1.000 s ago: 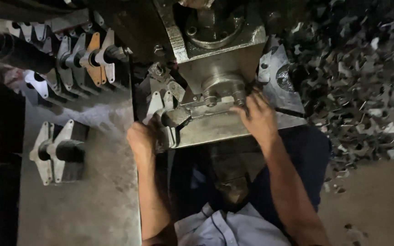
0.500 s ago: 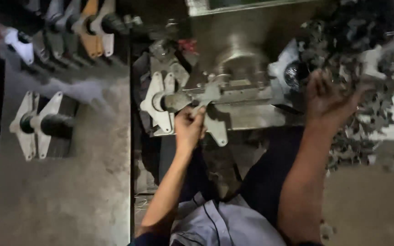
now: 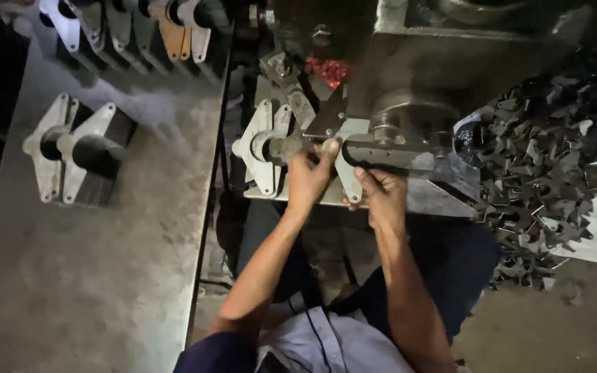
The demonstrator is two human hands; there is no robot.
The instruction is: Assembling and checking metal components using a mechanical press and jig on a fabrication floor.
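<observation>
Head view. At centre I see the left hand (image 3: 307, 178), fingers curled and thumb pressed on a flat pale metal bracket (image 3: 346, 176) that hangs down at the front of the press bed (image 3: 443, 197). The right hand (image 3: 379, 195), just beside it at 3 o'clock, is closed on the same bracket's lower edge, its fingers tucked under a dark rounded arm of the machine (image 3: 388, 153). At 9 o'clock from the left hand, a stack of like brackets (image 3: 262, 146) stands threaded on a horizontal rod, touching the bed. At 3 o'clock from the hands, well apart, lies a heap of dark stamped metal scraps (image 3: 544, 173), partly on a pale sheet. On the grey worktable (image 3: 91, 276), at 9 o'clock, a second set of brackets on a dark cylinder (image 3: 70, 150) rests; more brackets (image 3: 133, 27) line the 11 o'clock edge.
</observation>
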